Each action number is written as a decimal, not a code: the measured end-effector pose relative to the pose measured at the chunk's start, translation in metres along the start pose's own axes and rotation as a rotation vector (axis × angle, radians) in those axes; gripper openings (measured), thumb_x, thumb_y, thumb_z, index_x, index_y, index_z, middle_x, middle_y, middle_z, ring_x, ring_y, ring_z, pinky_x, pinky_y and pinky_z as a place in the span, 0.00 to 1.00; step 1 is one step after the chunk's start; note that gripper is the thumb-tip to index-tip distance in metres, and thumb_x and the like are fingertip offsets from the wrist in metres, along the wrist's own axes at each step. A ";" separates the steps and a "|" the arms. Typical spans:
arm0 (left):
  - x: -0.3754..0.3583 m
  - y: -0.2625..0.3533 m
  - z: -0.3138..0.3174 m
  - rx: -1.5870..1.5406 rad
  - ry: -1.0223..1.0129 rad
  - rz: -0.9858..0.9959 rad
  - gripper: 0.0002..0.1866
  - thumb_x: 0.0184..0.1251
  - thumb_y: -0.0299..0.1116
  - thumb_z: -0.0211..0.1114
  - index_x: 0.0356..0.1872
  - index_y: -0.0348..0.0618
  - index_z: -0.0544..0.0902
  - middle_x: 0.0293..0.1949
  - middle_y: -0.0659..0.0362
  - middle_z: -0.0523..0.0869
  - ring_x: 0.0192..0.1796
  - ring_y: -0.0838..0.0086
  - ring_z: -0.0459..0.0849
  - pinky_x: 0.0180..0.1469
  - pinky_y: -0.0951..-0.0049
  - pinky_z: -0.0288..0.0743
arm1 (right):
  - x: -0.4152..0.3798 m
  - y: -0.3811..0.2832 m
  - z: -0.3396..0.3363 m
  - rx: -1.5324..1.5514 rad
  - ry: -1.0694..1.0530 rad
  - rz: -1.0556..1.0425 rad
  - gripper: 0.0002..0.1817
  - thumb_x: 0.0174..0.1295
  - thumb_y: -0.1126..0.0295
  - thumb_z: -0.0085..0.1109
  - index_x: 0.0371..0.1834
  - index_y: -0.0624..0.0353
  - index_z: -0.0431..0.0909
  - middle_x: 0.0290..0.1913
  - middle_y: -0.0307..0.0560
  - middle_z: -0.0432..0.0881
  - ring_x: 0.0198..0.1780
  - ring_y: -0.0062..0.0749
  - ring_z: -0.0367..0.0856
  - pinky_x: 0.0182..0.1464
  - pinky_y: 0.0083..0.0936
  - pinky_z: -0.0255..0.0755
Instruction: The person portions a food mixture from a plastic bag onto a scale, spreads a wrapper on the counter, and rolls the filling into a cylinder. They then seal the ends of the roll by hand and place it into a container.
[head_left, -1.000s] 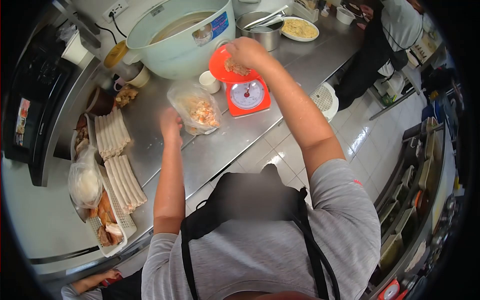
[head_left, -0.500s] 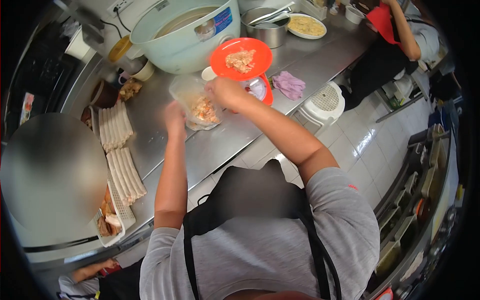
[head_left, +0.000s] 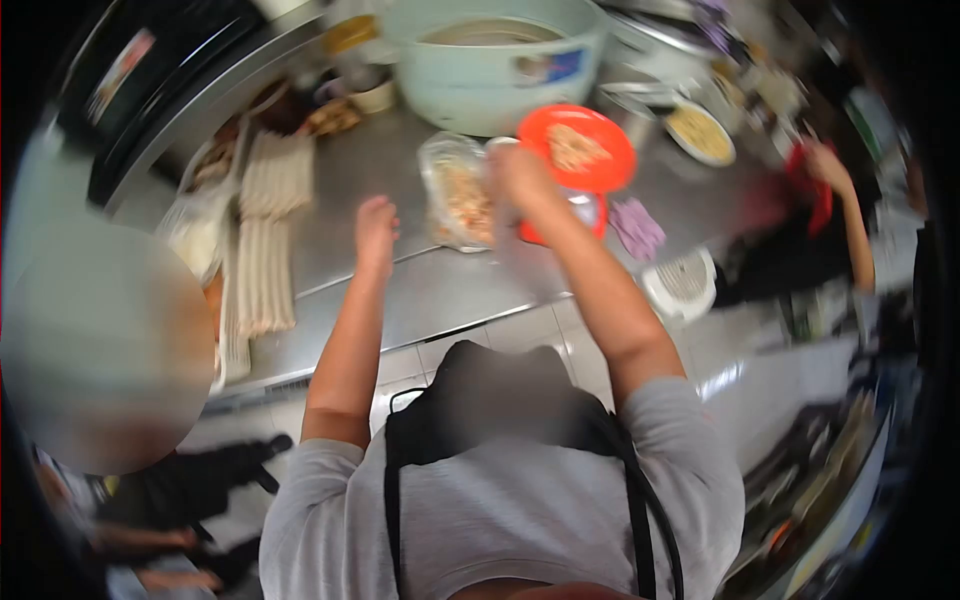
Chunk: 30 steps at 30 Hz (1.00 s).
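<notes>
Bag [head_left: 460, 198] lies between left hand [head_left: 377, 232] and right hand [head_left: 522, 182].

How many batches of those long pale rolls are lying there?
2. The back batch lies farther in on the steel counter; the front batch lies just before it, nearer the edge. More could be hidden by blur.

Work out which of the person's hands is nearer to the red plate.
Right. The right hand is close beside the red plate; the left hand is farther off, on the other side of the plastic bag.
</notes>
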<state>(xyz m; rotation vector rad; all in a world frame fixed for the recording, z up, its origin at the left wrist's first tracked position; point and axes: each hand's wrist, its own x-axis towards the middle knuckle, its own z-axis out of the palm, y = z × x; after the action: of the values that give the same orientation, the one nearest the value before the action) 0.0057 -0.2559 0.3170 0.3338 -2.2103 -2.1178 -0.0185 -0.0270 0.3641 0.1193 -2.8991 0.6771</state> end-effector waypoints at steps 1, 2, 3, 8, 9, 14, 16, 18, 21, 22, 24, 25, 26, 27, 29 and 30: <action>-0.003 -0.001 -0.015 -0.006 0.038 0.020 0.19 0.54 0.36 0.56 0.48 0.45 0.70 0.35 0.64 0.74 0.34 0.80 0.72 0.34 0.78 0.66 | -0.008 0.002 -0.024 0.028 0.238 -0.153 0.11 0.55 0.68 0.45 0.31 0.62 0.76 0.29 0.56 0.78 0.33 0.46 0.78 0.35 0.41 0.69; -0.006 -0.003 -0.029 -0.015 0.063 0.039 0.19 0.54 0.37 0.56 0.48 0.45 0.70 0.35 0.64 0.74 0.34 0.80 0.72 0.34 0.78 0.65 | -0.006 0.012 -0.039 0.107 0.232 -0.077 0.11 0.56 0.67 0.44 0.31 0.62 0.76 0.29 0.54 0.78 0.32 0.45 0.77 0.35 0.41 0.69; -0.009 -0.005 -0.044 -0.020 0.097 0.058 0.19 0.54 0.37 0.56 0.48 0.45 0.70 0.35 0.64 0.74 0.34 0.80 0.72 0.34 0.78 0.65 | 0.000 0.035 -0.044 -0.020 0.365 -0.287 0.12 0.58 0.66 0.43 0.32 0.61 0.75 0.30 0.53 0.78 0.32 0.44 0.77 0.34 0.39 0.69; -0.036 0.017 -0.139 0.065 0.255 0.188 0.19 0.55 0.37 0.56 0.48 0.44 0.69 0.34 0.64 0.74 0.34 0.81 0.71 0.33 0.79 0.65 | 0.006 0.069 -0.074 -0.067 0.273 0.034 0.12 0.54 0.63 0.52 0.33 0.63 0.73 0.28 0.56 0.77 0.32 0.50 0.76 0.34 0.38 0.68; -0.036 0.021 -0.160 0.120 0.336 0.205 0.18 0.56 0.37 0.56 0.48 0.44 0.69 0.33 0.64 0.74 0.34 0.81 0.71 0.33 0.79 0.65 | 0.007 0.073 -0.071 -0.120 0.238 0.049 0.11 0.54 0.65 0.52 0.33 0.62 0.73 0.28 0.57 0.77 0.33 0.50 0.76 0.35 0.38 0.68; 0.004 0.026 -0.297 0.333 0.466 0.242 0.20 0.57 0.38 0.55 0.51 0.42 0.70 0.35 0.61 0.77 0.35 0.78 0.74 0.37 0.78 0.68 | 0.010 0.096 -0.055 -0.148 0.188 -0.004 0.12 0.55 0.65 0.50 0.34 0.62 0.76 0.29 0.56 0.78 0.35 0.49 0.77 0.37 0.38 0.68; 0.028 0.021 -0.327 0.515 0.437 0.268 0.21 0.57 0.38 0.56 0.51 0.41 0.71 0.37 0.57 0.79 0.37 0.74 0.76 0.40 0.76 0.69 | 0.007 0.099 -0.056 -0.092 0.233 -0.015 0.12 0.55 0.66 0.50 0.35 0.62 0.77 0.29 0.55 0.78 0.34 0.48 0.77 0.38 0.36 0.68; 0.056 0.023 -0.349 0.794 0.360 0.351 0.22 0.56 0.38 0.56 0.52 0.41 0.71 0.41 0.52 0.79 0.40 0.68 0.78 0.43 0.72 0.70 | 0.002 0.097 -0.059 0.000 0.359 -0.008 0.11 0.56 0.67 0.49 0.35 0.62 0.77 0.30 0.54 0.79 0.34 0.45 0.78 0.38 0.34 0.68; 0.082 0.059 -0.329 0.879 0.446 0.208 0.22 0.54 0.38 0.56 0.52 0.42 0.72 0.44 0.46 0.78 0.44 0.59 0.78 0.47 0.67 0.70 | -0.009 0.087 -0.070 0.075 0.493 0.075 0.12 0.56 0.68 0.49 0.37 0.63 0.76 0.33 0.54 0.79 0.36 0.41 0.78 0.40 0.30 0.68; 0.101 0.056 -0.334 0.973 0.454 0.280 0.23 0.54 0.39 0.56 0.52 0.44 0.72 0.44 0.45 0.77 0.45 0.54 0.76 0.48 0.63 0.69 | -0.013 0.089 -0.070 0.131 0.520 0.084 0.13 0.56 0.67 0.49 0.38 0.64 0.76 0.36 0.54 0.78 0.38 0.38 0.77 0.40 0.28 0.68; 0.126 0.049 -0.336 1.144 0.548 0.465 0.20 0.55 0.39 0.54 0.48 0.42 0.74 0.42 0.45 0.78 0.44 0.55 0.76 0.48 0.63 0.69 | -0.032 0.056 -0.066 0.068 0.576 0.059 0.13 0.56 0.67 0.50 0.39 0.64 0.76 0.37 0.53 0.77 0.37 0.36 0.77 0.39 0.27 0.68; 0.137 0.048 -0.335 1.222 0.597 0.563 0.18 0.56 0.40 0.53 0.46 0.42 0.75 0.41 0.45 0.79 0.43 0.55 0.77 0.48 0.63 0.69 | -0.041 0.038 -0.062 0.035 0.603 0.048 0.13 0.56 0.67 0.50 0.39 0.64 0.76 0.37 0.52 0.77 0.37 0.36 0.76 0.39 0.27 0.68; 0.147 0.054 -0.337 1.363 0.493 0.508 0.17 0.57 0.40 0.52 0.44 0.41 0.76 0.39 0.45 0.79 0.43 0.54 0.77 0.47 0.62 0.69 | -0.048 0.024 -0.055 0.073 0.574 0.035 0.11 0.56 0.68 0.51 0.39 0.62 0.76 0.36 0.50 0.77 0.35 0.35 0.75 0.38 0.26 0.69; 0.153 0.059 -0.342 1.501 0.377 0.448 0.17 0.58 0.41 0.51 0.41 0.40 0.77 0.38 0.45 0.79 0.42 0.54 0.77 0.47 0.61 0.68 | -0.054 0.009 -0.046 0.102 0.553 -0.016 0.11 0.56 0.68 0.52 0.39 0.62 0.75 0.36 0.49 0.76 0.36 0.35 0.75 0.38 0.26 0.69; 0.154 0.052 -0.348 1.362 0.354 0.449 0.17 0.60 0.41 0.48 0.35 0.38 0.79 0.35 0.44 0.79 0.41 0.52 0.77 0.45 0.60 0.68 | -0.070 -0.052 -0.034 0.349 0.435 0.054 0.10 0.56 0.69 0.53 0.37 0.63 0.75 0.36 0.49 0.76 0.37 0.33 0.75 0.39 0.24 0.69; 0.152 0.046 -0.356 1.085 0.454 0.492 0.19 0.61 0.42 0.46 0.32 0.37 0.79 0.33 0.44 0.80 0.40 0.52 0.77 0.45 0.59 0.68 | -0.067 -0.043 -0.016 0.256 0.435 0.002 0.09 0.55 0.70 0.53 0.37 0.63 0.75 0.36 0.48 0.76 0.36 0.31 0.76 0.39 0.23 0.69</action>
<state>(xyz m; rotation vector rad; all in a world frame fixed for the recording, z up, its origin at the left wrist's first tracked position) -0.0792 -0.6334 0.3657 0.2239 -2.5285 -0.4255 0.0543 -0.0558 0.3858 -0.0024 -2.3922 0.9403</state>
